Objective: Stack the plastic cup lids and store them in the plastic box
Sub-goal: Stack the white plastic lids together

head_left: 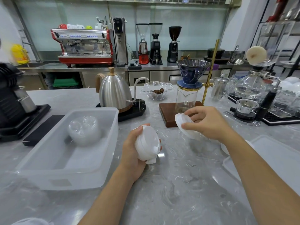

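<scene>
A: Stacking step, we judge. Nearest us, our left hand (133,150) curls round a stack of white lids (146,143), held above the bench (178,184).

B: Our right hand (209,122) pinches a single white lid (185,125) by its rim, just right of the stack, not touching it.

A: Next we need that lid turned to match and seated on the stack.

B: Then left to the plastic box (90,159), where clear lids (84,129) already lie at its far end.
</scene>
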Motion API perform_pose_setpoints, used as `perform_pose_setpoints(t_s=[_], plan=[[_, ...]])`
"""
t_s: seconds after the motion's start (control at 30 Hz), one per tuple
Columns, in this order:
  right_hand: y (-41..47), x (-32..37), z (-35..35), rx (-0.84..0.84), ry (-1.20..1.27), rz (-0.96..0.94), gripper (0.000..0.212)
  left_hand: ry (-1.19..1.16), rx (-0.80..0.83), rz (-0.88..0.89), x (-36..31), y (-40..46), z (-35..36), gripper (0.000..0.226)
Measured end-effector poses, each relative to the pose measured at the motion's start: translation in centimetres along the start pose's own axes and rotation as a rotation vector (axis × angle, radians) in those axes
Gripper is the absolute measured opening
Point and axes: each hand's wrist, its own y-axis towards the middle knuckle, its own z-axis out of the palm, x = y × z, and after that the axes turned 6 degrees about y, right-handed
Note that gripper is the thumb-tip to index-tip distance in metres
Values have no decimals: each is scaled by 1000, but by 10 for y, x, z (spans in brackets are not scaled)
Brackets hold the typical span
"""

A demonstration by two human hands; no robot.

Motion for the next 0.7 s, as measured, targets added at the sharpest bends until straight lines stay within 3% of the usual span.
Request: perform_pose_setpoints(t_s=[0.1,0.27,0.47,0.7], plan=[[-2,13,6,-38,140,-39,46,-19,4,4,1,1,-1,38],[-11,40,16,150,316,-52,35,-24,24,13,1,1,-2,36],[-15,49,34,219,282,-59,46,35,18,38,1,1,-3,69],[-21,50,51,309,234,-27,50,98,47,31,0,1,-3,77]])
